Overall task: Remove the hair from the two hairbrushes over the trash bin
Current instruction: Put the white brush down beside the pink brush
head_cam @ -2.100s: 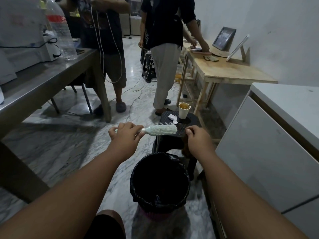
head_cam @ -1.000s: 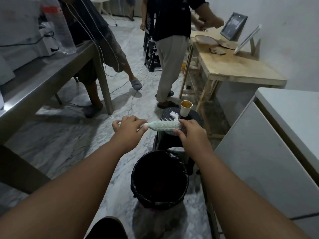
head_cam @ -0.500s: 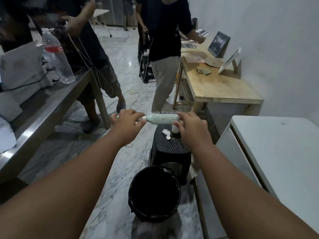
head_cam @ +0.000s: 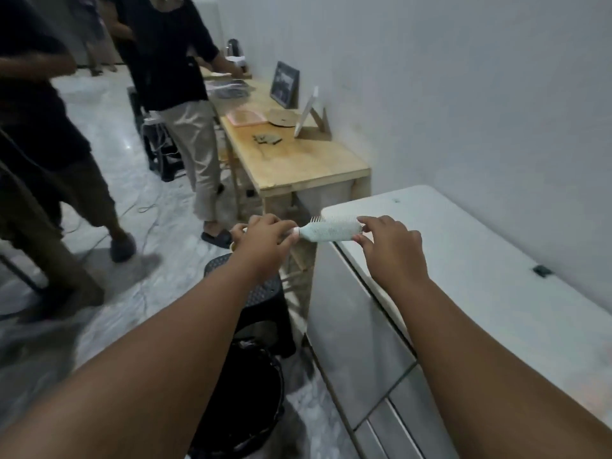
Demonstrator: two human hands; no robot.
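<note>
A pale green hairbrush (head_cam: 328,231) lies level between my hands, bristles pointing away from me. My left hand (head_cam: 265,241) is closed around its handle. My right hand (head_cam: 390,246) pinches the far tip of the brush head with thumb and fingers. The brush hovers at the near corner of a white cabinet top. The black trash bin (head_cam: 245,399) sits on the floor well below and to the left, partly hidden by my left forearm. I see only one hairbrush.
A white cabinet (head_cam: 463,286) fills the right side. A black stool (head_cam: 261,299) stands behind the bin. A wooden table (head_cam: 298,160) holds frames along the wall. Two people (head_cam: 178,94) stand on the marble floor to the left.
The view has swung right and up. Both hands carried the brush rightward, away from above the bin, to the corner of the white cabinet. My right hand now pinches the brush tip.
</note>
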